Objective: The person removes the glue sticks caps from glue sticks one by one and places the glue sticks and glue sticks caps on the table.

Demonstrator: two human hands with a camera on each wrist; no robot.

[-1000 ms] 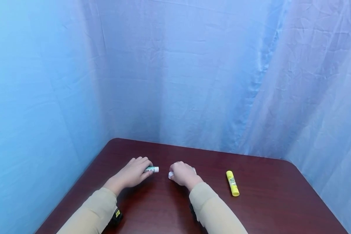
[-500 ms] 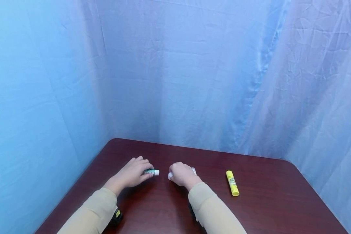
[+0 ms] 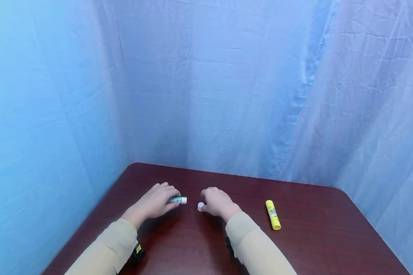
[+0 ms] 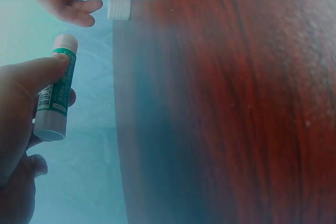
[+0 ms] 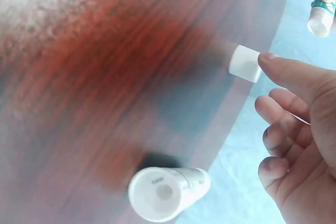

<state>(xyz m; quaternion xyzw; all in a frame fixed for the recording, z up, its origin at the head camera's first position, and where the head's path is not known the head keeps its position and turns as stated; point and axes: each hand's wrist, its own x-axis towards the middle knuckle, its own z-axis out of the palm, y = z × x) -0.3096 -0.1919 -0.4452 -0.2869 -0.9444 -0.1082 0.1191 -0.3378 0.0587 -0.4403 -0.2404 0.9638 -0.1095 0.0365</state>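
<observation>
Left hand (image 3: 155,201): grip pinches the green tube (image 4: 62,85), thumb on the near face, fingers round the back; a white end pokes out past the fingertips, toward the other hand. Can't tell whether the tube is capped or whether it clears the surface.

Right hand (image 3: 217,203): fingers loosely bent, thumb apart from them, nothing pinched. Cap (image 5: 244,63) is just off the thumb tip, between the two hands; right wrist view has thumb and cap edge overlapping, left wrist view suggests a small gap, so contact uncertain. White tube (image 5: 168,194) lies on the wrist side of that hand, hollow end facing the wrist camera; the hand hides it in the head view.

Step, my read: left holds its tube ready while the right is at the cap, taking or leaving it, can't say which. If taking, the next move calls for thumb and forefinger closing on the cap, a light pinch, since it's small and round and could roll off. White tube likely rolls too if the wrist bumps it.

Yellow stick (image 3: 273,215): lies well apart, out to the right of the right grip, untouched.

Surface: dark red-brown table (image 3: 316,229), wood grain, glossy, rounded far corners, hand shadows below. Room: pale blue curtains (image 3: 206,84) beyond the hands and on both sides, wrinkled. Beige sleeves (image 3: 258,248) behind both grips.
</observation>
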